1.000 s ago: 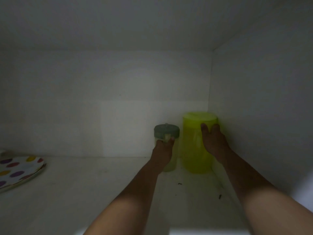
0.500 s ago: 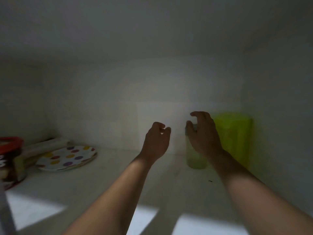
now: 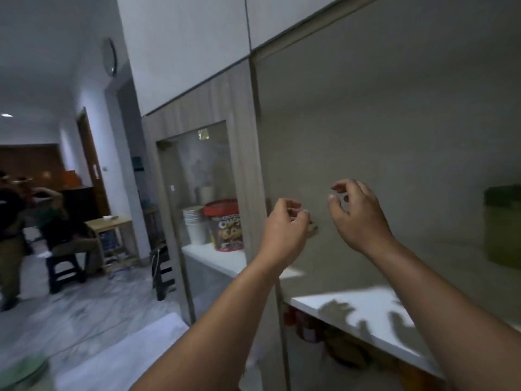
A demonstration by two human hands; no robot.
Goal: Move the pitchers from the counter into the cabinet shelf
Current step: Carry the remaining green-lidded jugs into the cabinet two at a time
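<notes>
We see both hands raised in front of the open cabinet, empty and well apart from the pitcher. The left hand [image 3: 286, 225] is loosely curled, its fingers [image 3: 294, 207] bent toward the palm and closing on nothing, and it sits in front of the vertical cabinet divider [image 3: 255, 153]. The right hand [image 3: 356, 214] hangs just beside it, fingers half spread and hooked, thumb and forefinger parted with only air between them. The yellow-green pitcher [image 3: 503, 224] stands upright on the cabinet shelf [image 3: 363, 311] at the far right of the view, deep in the shaded interior and partly cut off by the picture's edge; the motion blur keeps us from telling its lid or handle. We cannot make out a second pitcher here. The front of the white shelf catches a patch of light, and the shadows of the two hands fall across it. Left of the divider, behind a glass door [image 3: 197, 193], a red-lidded tub [image 3: 225, 225] with a cartoon label stands on a white shelf next to a white bucket [image 3: 194, 225]. Further left the room opens onto a marble floor [image 3: 84, 300], a small wooden side table [image 3: 115, 238] and a dark stool [image 3: 66, 268], with blurred people near the left edge.
</notes>
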